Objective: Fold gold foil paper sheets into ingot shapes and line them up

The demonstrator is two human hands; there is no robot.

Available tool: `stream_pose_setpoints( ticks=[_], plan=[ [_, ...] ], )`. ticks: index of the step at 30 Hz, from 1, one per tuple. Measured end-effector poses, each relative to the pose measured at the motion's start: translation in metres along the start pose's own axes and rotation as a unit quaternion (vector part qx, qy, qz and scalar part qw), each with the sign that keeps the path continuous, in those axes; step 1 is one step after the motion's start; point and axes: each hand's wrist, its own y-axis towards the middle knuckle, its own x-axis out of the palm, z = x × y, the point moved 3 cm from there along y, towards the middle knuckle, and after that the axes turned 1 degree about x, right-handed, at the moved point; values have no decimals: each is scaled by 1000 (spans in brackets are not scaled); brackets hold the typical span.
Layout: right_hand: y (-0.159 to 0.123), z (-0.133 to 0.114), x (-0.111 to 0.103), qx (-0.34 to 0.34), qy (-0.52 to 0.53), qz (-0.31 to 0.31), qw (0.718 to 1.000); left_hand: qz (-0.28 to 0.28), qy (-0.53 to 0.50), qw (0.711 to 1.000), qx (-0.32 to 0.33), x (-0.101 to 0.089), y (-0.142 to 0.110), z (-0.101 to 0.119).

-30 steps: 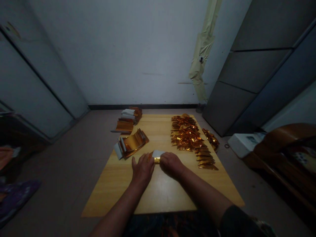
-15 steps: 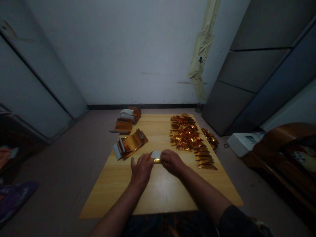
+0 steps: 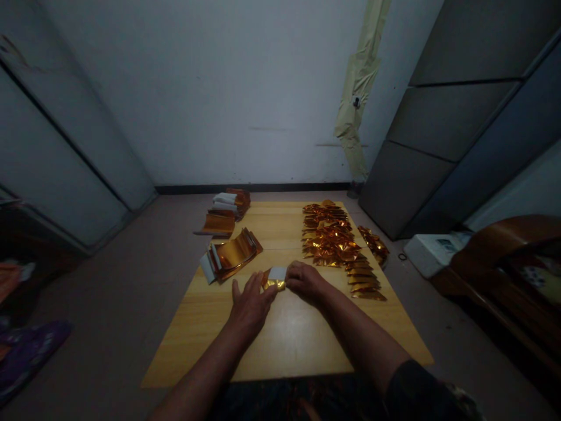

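While both bare forearms reach in from 6 o'clock, a small folded piece of gold foil [image 3: 274,283] lies on a light wooden board [image 3: 291,345], its crumpled, shiny face topped by a matte white paper tab [image 3: 277,273]. The person's right hand [image 3: 305,282] is narrow, its fingers curled over the foil's right end and holding it. The left hand [image 3: 251,305] stands wider, thumb splayed and fingers stretched toward the foil's left end; whether it grips cannot be told. A dark sleeve [image 3: 418,390] covers the right upper arm.

At about 10 o'clock from the hands, a curved stack of gold foil sheets [image 3: 232,257] with white paper edges rests on the smooth, faintly grained board. Farther out, near 11 o'clock, are a flatter foil stack [image 3: 217,224] and a bundle of white-edged foil strips [image 3: 230,203]. Toward 1 o'clock, a dense heap of crinkled gold foil triangles [image 3: 328,233] glints, and a neat overlapping row of foil triangles [image 3: 363,280] runs down from it at about 2 o'clock. A smaller foil pile [image 3: 374,246] sits at the board's far right edge, just beside a white plastic box [image 3: 433,252] on the floor.
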Motion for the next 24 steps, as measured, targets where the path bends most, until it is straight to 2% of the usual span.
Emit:
stream_pose_setpoints(
  ticks=[6,11,17,24],
  plan=[
    [4,-8,0,70,-44,10,996,-23,-7,1000,-5,-1,-2,0],
    [8,-10,5,100,-91,24,991,-45,-19,999,14,-1,-6,-4],
    [9,-14,8,136,-114,55,983,-38,-34,998,20,-1,-8,-5],
    [10,-17,9,165,-122,37,978,-41,-39,998,18,5,-10,-6]
  ],
)
